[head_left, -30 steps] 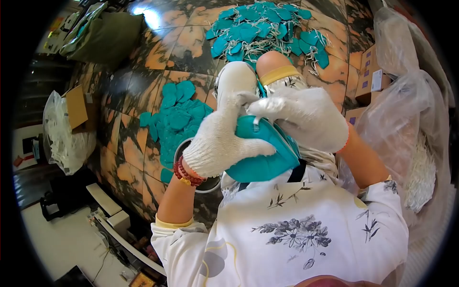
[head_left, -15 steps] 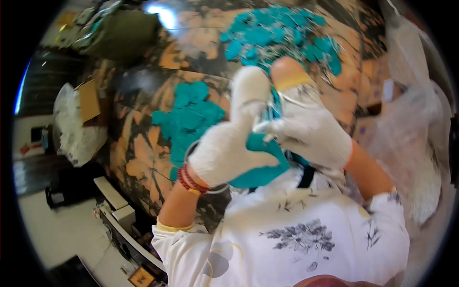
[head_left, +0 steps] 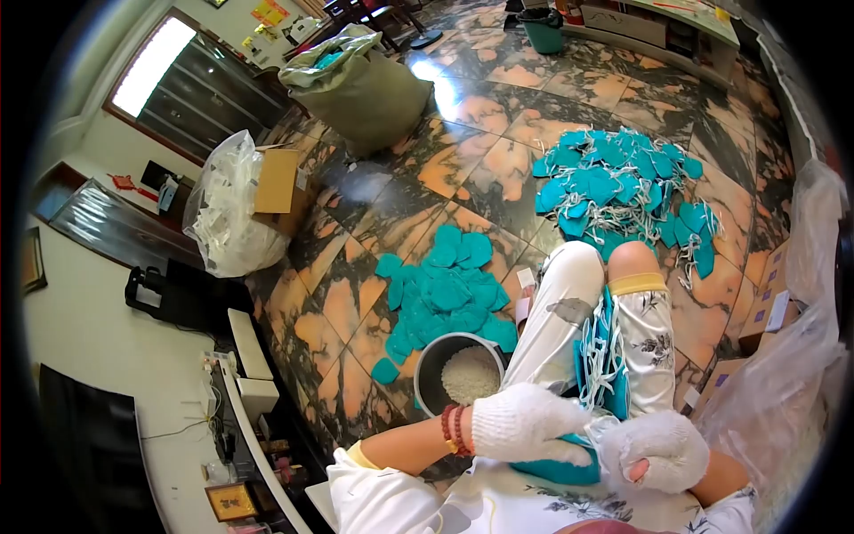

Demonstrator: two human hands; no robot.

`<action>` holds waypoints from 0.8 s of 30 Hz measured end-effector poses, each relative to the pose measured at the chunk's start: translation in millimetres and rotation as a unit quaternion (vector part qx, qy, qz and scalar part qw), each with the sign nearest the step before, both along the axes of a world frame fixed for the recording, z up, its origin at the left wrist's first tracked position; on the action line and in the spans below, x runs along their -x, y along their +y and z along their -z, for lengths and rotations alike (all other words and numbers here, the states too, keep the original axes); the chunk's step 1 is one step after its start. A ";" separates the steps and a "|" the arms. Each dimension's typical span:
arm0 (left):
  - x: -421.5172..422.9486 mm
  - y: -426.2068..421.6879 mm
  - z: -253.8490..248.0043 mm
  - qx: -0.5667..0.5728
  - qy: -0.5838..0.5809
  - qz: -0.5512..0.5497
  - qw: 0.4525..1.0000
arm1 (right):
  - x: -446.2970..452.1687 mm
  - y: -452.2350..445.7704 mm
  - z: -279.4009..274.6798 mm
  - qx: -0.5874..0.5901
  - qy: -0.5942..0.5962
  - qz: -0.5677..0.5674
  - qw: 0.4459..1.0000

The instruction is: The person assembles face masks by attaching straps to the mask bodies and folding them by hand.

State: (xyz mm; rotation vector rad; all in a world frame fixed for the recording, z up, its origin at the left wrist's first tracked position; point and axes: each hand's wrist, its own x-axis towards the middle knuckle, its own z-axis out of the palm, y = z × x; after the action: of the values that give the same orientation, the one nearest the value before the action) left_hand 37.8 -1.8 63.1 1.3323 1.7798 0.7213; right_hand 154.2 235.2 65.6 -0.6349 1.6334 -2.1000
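Observation:
My left hand (head_left: 527, 424), in a white knitted glove, has its thumb and fingers around a teal fabric piece (head_left: 559, 468) close to my body. Just to the right, my gloved right hand (head_left: 660, 450) is curled closed beside that piece. A bare fingertip pokes out of this glove; whatever it may hold is hidden. Teal pieces with white cords (head_left: 601, 360) lie in the gap between my thighs. Left of my legs stands a grey bucket (head_left: 427, 378) holding white grains (head_left: 471, 375).
A flat heap of teal pieces (head_left: 445, 289) lies on the marbled floor, and a corded pile (head_left: 614, 182) sits beyond my knees. Around are a full sack (head_left: 374, 98), a plastic bag (head_left: 233, 214) with a cardboard box (head_left: 277, 181), and clear plastic sheeting (head_left: 774, 356) at right.
The view has swung upward and left, bringing the bucket and more of the room into sight. Both hands now appear lower and nearer my body, with the right one more curled.

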 end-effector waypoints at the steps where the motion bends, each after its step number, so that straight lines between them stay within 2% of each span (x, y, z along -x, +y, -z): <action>1: -3.3 -4.0 0.2 0.008 0.006 0.011 1.000 | -6.8 2.3 -3.8 0.001 -0.065 -0.009 0.998; 4: -6.7 -11.4 -5.7 0.063 0.030 0.059 0.996 | -17.2 14.2 -17.0 -0.117 0.002 0.013 0.993; 5: 3.4 -29.9 -2.7 0.037 0.039 -0.014 0.998 | -21.2 25.1 -20.3 -0.160 0.027 0.019 0.987; 7: 41.7 -75.1 5.9 -0.019 0.066 -0.156 0.985 | -27.8 71.9 -11.1 -0.070 -0.029 0.238 0.968; 9: 38.2 -66.8 -18.6 0.065 -0.046 -0.308 0.948 | -45.5 95.4 -5.0 0.030 -0.116 0.442 0.889; 10: 32.8 -61.4 -0.7 0.021 0.059 -0.207 0.976 | -38.7 88.6 1.0 -0.014 -0.093 0.443 0.892; 11: 23.7 -46.6 -2.2 0.022 0.049 -0.164 0.985 | -17.9 68.9 4.6 -0.055 -0.064 0.445 0.892; 13: 23.3 -21.0 2.1 0.029 0.090 -0.053 0.994 | 13.3 26.2 0.3 -0.134 0.018 0.379 0.916; 14: 22.1 -10.9 -0.6 0.031 0.107 -0.042 0.993 | 28.3 9.6 -1.2 -0.165 0.051 0.340 0.924; 16: 21.0 6.0 -9.3 0.055 0.121 -0.001 0.991 | 46.5 -8.3 21.4 -0.161 0.035 0.249 0.954; 17: 19.9 6.8 -14.2 0.026 0.145 0.008 0.989 | 52.2 -15.8 27.8 -0.140 -0.019 0.197 0.970; 18: 20.1 5.8 -18.6 0.028 0.132 0.008 0.991 | 57.8 -23.3 34.3 -0.124 -0.076 0.146 0.978; 19: 21.0 3.5 -23.9 0.031 0.117 0.007 0.993 | 59.3 -22.1 42.6 -0.223 -0.033 0.114 0.968; 21: 26.4 -6.5 -32.6 0.040 0.104 -0.016 0.994 | 56.0 -20.6 44.4 -0.216 -0.023 0.019 0.976; 23: 29.0 -20.3 -22.1 0.029 0.078 -0.052 0.995 | 52.9 -11.1 37.2 -0.274 -0.134 -0.140 0.942; 24: 28.1 -23.5 -20.2 0.025 0.094 -0.069 0.993 | 49.6 -12.3 29.3 -0.291 -0.144 -0.119 0.938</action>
State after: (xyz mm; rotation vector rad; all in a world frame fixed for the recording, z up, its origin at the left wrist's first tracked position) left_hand 9.7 -25.2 83.3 1.2875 2.0437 0.6376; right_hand 104.6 222.8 36.4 -0.2891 1.7759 -1.3574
